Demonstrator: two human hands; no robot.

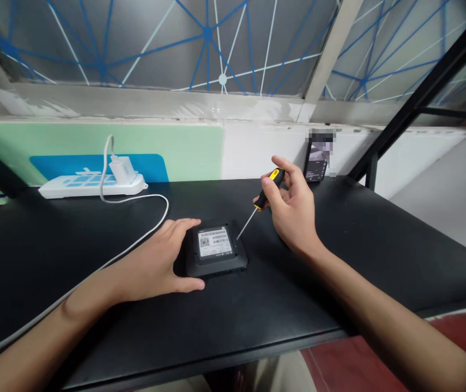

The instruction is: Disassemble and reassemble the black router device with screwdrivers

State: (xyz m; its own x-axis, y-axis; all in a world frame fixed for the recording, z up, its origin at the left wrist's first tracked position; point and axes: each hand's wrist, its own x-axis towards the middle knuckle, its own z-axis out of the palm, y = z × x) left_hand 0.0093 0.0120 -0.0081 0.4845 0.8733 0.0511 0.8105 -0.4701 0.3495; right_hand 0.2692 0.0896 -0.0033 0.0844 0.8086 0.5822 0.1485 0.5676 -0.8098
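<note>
A flat black square device (pixel 214 265) lies on the table with its white printed label (pixel 215 242), bearing a QR code, facing up. My left hand (pixel 165 256) grips its left side, fingers along the far edge and thumb at the near edge. In my right hand (pixel 292 207) is a screwdriver (pixel 271 188) with a black and yellow handle, held between thumb and fingers. Its thin metal shaft slants down to the left, the tip at the right side of the device near the label. Whether the tip sits in a screw cannot be made out.
On the black table (pixel 143 332), a white power strip (pixel 94 185) with a plugged-in charger (pixel 122 170) stands at the back left. A white cable (pixel 165 209) runs from it toward the front left. A phone (pixel 316 158) leans against the wall at the back right.
</note>
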